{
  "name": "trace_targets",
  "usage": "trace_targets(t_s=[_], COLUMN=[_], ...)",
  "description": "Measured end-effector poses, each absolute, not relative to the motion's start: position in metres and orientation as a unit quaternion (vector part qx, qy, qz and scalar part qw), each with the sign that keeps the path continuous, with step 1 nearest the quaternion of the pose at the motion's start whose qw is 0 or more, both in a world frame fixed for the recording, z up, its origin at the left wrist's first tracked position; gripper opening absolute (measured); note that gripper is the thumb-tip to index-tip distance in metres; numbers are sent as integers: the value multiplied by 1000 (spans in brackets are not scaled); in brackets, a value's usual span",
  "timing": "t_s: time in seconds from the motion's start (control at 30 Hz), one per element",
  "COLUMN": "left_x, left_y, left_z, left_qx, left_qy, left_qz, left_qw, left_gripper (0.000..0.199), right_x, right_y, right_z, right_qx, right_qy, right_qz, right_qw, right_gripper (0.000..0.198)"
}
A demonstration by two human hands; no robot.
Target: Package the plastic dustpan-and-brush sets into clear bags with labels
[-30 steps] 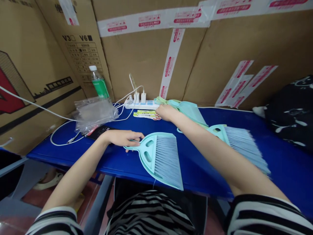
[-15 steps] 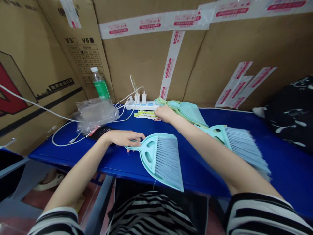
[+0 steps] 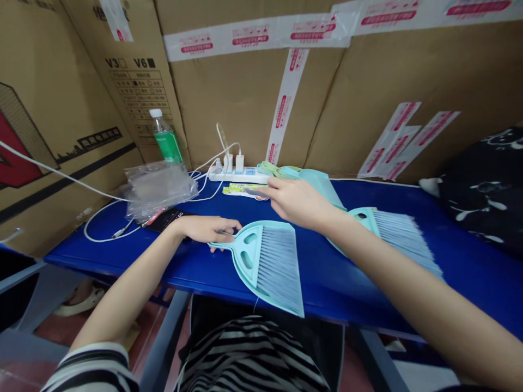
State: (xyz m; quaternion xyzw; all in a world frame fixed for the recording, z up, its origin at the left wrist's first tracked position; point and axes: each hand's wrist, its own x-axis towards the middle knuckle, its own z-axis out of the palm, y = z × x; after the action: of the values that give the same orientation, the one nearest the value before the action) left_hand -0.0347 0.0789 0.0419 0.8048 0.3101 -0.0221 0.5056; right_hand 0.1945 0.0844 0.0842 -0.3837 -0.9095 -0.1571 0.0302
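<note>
My left hand (image 3: 209,228) is closed round the handle end of a mint-green dustpan (image 3: 281,302), near the table's front edge. A matching brush (image 3: 280,261) with grey-blue bristles lies nested in that pan. My right hand (image 3: 296,201) is over the table with fingers pinched and pointing left, beside slim yellow-and-white packets (image 3: 237,189). Something thin and greyish shows at its fingertips, too blurred to name. Under and beyond the right forearm lies another mint brush (image 3: 402,234), partly hidden. Behind the right hand are more green and mint dustpans (image 3: 321,185), their handles near the power strip.
A white power strip (image 3: 241,176) with chargers and cables runs along the cardboard wall (image 3: 245,98). Left of it stand a green-labelled bottle (image 3: 166,139), clear plastic bags (image 3: 159,185) and a black box (image 3: 169,218). A black patterned bag (image 3: 486,190) sits at the right.
My right hand has drawn back from the packets, towards me and to the right. My left hand keeps its hold on the dustpan and brush, nearly unmoved.
</note>
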Motion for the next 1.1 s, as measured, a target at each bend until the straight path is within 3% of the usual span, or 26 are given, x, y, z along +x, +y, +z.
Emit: trace_targets(t_s=[0.17, 0.33, 0.6, 0.67, 0.8, 0.93, 1.1], left_x=[-35, -35, -35, -34, -32, -33, -33], left_y=[77, 76, 75, 74, 72, 72, 72], left_z=[42, 43, 42, 43, 42, 41, 42], left_qx=[786, 777, 796, 805, 812, 811, 814], left_qy=[320, 329, 333, 334, 331, 331, 332], left_qz=[-24, -31, -31, -32, -28, -33, -30], left_qw=[528, 535, 504, 489, 480, 480, 476], left_gripper=[30, 30, 33, 33, 35, 38, 39], right_x=[216, 229, 231, 235, 243, 241, 237], right_y=[57, 52, 49, 50, 53, 49, 40], right_z=[62, 50, 61, 63, 58, 47, 43], right_qx=[-276, -207, -214, -249, -362, -382, -362], right_qy=[-956, -964, -924, -922, -923, -920, -931], right_qz=[-83, 117, 315, 294, 126, 90, 36], right_qw=[62, 117, 35, 34, 35, -17, -25], right_gripper=[47, 49, 46, 48, 55, 65, 64])
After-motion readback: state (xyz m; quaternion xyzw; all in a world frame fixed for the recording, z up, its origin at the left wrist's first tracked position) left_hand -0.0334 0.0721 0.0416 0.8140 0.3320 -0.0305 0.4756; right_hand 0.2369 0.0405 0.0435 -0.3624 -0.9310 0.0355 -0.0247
